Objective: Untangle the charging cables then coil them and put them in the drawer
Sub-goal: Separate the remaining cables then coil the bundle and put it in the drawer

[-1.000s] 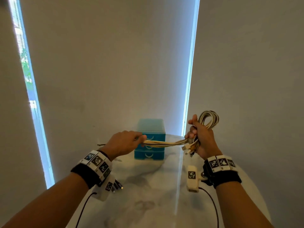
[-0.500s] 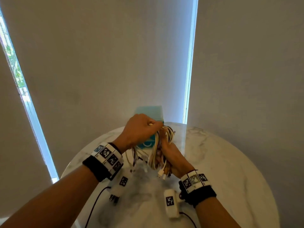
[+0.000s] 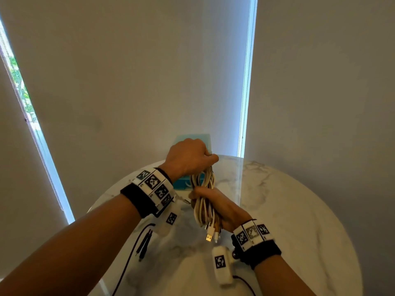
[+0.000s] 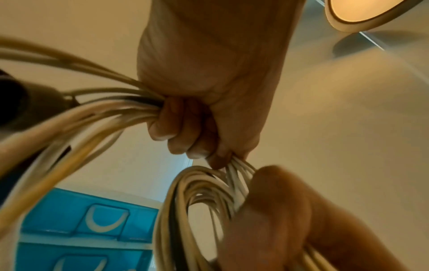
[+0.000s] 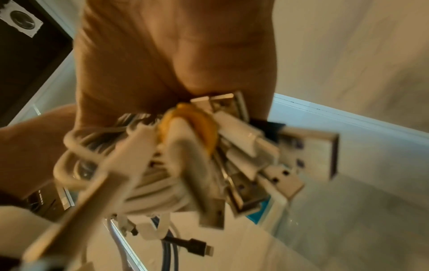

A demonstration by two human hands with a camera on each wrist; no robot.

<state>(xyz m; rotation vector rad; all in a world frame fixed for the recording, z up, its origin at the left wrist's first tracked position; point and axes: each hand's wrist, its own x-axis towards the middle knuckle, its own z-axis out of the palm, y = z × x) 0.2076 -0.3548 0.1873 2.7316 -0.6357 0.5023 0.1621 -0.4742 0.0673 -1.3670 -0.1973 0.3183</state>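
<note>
A bundle of white and cream charging cables [image 3: 204,195] hangs upright between both hands above the round marble table [image 3: 299,221]. My left hand [image 3: 188,159] grips the top loop of the bundle; its curled fingers [image 4: 183,128] close round the strands in the left wrist view. My right hand [image 3: 215,204] grips the lower part of the cables [image 5: 162,165], with several USB plugs [image 3: 210,235] sticking out below it. The blue drawer unit [image 3: 181,182] stands behind the hands, mostly hidden. Its handled drawer fronts [image 4: 99,220] look closed.
Dark and bluish cable ends [image 3: 144,245] hang below my left wrist over the table. The table's far edge meets grey roller blinds [image 3: 149,82], with bright window strips left and centre. Bare marble lies to the right of the hands.
The bundle was stretched sideways between my hands a second ago. My hands have come together, the left over the right, folding the cables into an upright loop in front of the drawer unit.
</note>
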